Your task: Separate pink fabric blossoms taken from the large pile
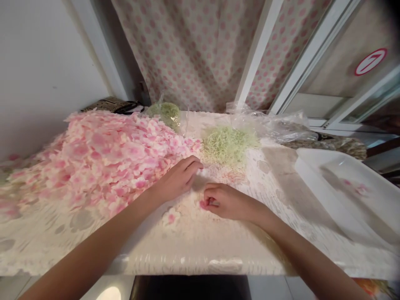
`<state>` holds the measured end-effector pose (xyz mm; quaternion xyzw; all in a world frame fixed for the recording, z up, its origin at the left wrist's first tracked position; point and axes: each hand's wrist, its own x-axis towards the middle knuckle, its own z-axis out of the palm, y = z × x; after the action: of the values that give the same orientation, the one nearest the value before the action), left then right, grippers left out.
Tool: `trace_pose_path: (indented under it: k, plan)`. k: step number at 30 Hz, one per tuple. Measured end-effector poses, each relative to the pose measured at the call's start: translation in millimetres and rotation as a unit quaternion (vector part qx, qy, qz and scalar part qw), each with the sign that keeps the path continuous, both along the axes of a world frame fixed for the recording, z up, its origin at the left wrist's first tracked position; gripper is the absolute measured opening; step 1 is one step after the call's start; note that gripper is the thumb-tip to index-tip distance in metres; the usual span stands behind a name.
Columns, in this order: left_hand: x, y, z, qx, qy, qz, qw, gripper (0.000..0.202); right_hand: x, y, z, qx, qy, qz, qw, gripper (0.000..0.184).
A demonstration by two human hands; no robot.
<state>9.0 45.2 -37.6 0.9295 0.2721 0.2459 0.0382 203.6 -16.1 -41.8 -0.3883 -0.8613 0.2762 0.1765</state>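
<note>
On the lace-covered table (200, 250), our right hand (229, 202) pinched a pink artificial petal (203, 204) tight; our left hand (178, 179) lay loosely curled, empty, against the large petal heap (96, 158). A small petal cluster (171, 216) sat nearby, and green shreds (228, 146) lay piled beyond.

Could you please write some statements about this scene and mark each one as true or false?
1. The right hand pinches a pink petal. True.
2. The left hand grips a plastic bag. False: it is beside the edge of a pink petal pile.
3. Green shredded fibres lie to the right of the pile. True.
4. The pile lies in a white tray. False: it lies on a lace cloth, and the white tray stands further right.
</note>
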Motion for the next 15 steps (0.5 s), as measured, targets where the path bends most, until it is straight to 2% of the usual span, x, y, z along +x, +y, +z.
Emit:
trace_pose_path:
  k: [4,7,12,15]
  plan:
    - [3,-2,1.9,-0.040,-0.100,0.036,0.993,0.023,3,5,2.1,-0.024,0.068,-0.033,0.997,0.011]
    - [4,-5,5.5,-0.085,-0.099,0.080,0.988,0.019,5,7,2.4,-0.036,0.085,-0.054,0.994,0.010]
    - [2,-1,8.1,-0.091,-0.108,0.124,0.982,0.015,0,1,-3.8,0.025,0.021,-0.017,0.999,0.011]
    - [0,2,11.6,-0.131,-0.153,0.121,0.972,0.013,-1,1,-5.2,0.008,0.038,-0.005,0.999,0.017]
